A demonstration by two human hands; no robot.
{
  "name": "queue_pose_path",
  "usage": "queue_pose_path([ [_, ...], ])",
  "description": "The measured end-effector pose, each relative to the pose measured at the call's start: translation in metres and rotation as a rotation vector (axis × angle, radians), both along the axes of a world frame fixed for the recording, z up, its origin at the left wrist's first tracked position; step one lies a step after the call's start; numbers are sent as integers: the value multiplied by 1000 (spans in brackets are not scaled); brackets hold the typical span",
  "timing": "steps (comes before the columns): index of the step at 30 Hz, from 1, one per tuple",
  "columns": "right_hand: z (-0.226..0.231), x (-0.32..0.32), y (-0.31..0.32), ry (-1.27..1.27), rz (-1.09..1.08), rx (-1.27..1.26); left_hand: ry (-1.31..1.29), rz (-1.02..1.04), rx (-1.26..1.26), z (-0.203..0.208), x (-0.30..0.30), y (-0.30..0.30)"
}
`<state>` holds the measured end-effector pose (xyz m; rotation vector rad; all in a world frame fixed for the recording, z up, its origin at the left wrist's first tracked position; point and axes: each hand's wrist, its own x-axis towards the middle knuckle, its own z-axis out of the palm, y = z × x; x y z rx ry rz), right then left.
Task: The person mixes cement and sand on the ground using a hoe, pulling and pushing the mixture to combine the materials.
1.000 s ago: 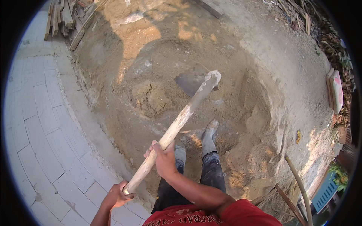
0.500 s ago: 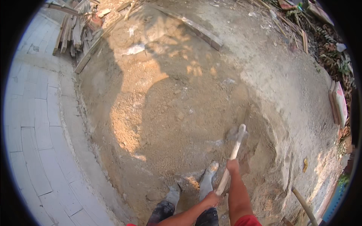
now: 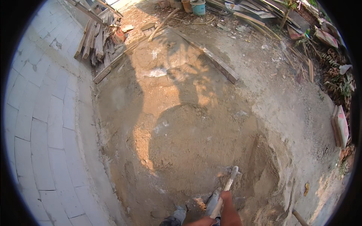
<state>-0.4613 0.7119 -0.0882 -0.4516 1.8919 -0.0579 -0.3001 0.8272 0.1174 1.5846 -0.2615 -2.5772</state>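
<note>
Both my hands grip the pale wooden handle of what looks like a hoe [image 3: 229, 183]; its blade is mostly hidden at the sandy ground. My right hand [image 3: 226, 196] wraps around the handle farther along. Nearer to me, at the lower edge, my left hand [image 3: 206, 221] closes on the same handle and is partly cut off. Brownish-grey sandy mix [image 3: 188, 150] spreads ahead of me, with a ridge of it [image 3: 262, 158] to the right of the tool. My feet [image 3: 180, 214], in grey, dirt-covered footwear, stand just left of the handle.
A pale block wall [image 3: 41, 143] runs along the left. Planks [image 3: 217, 64] border the sandy mix at the far side, near a wood pile [image 3: 94, 39]. A blue bucket [image 3: 198, 7] stands at the back. Bags [image 3: 341, 126] and debris line the right; another pole [image 3: 299, 217] lies lower right.
The hoe and both my hands have come nearer to me, toward the lower edge. The view has tilted up, bringing the buckets at the back into sight.
</note>
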Motion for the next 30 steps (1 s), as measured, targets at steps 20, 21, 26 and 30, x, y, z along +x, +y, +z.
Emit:
queue_pose_path([
  [20, 521, 379, 19, -1006, -861, -240, -514, -947, -310, 473, 432, -60],
  [21, 521, 369, 22, -932, -841, -309, -530, -819, -278, 454, 420, -36],
  [26, 372, 230, 1, -290, -587, -447, -348, -413, -210, 230, 231, 15],
  [30, 226, 59, -44, 290, -130, -515, -278, -321, -353, 109, 56, -39],
])
